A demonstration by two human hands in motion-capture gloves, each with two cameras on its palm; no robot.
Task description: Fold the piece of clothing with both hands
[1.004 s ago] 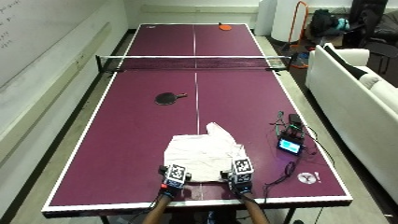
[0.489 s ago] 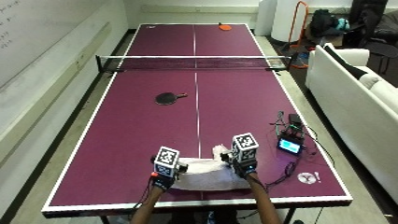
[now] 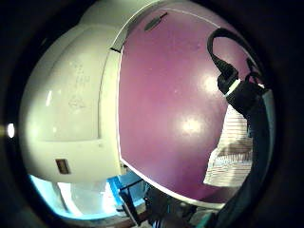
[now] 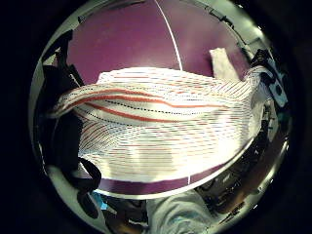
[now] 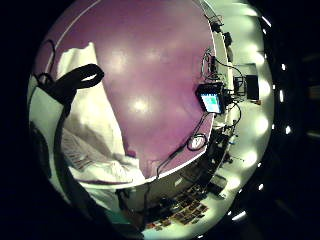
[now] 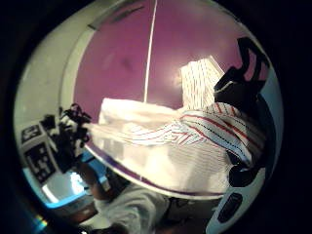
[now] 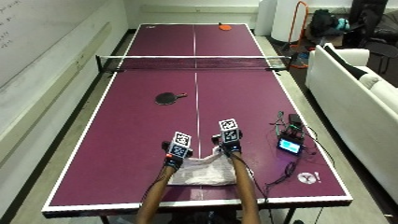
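Note:
A white garment with thin red stripes (image 7: 202, 171) lies bunched on the purple table (image 7: 124, 154) near its front edge. My left hand (image 7: 172, 157) and right hand (image 7: 230, 148) each pinch an edge of it and hold that edge up over the rest of the cloth, on its far side. In the left thumb side palm view the garment (image 4: 161, 131) hangs stretched between the two hands. The right thumb side palm view shows the garment (image 6: 195, 131) running into the glove's fingers (image 6: 241, 92), with one sleeve lying flat on the table beyond.
A black paddle (image 7: 168, 98) lies at mid-table and the net (image 7: 194, 62) crosses beyond it. An orange paddle (image 7: 224, 27) sits at the far end. A small device with a lit screen (image 7: 290, 145) and cables lies right of my right hand. A white sofa (image 7: 360, 88) stands beside the table.
Both hands have lifted the garment's near edge and carried it away from the table's front edge. The cloth, spread flat before, is now doubled over itself.

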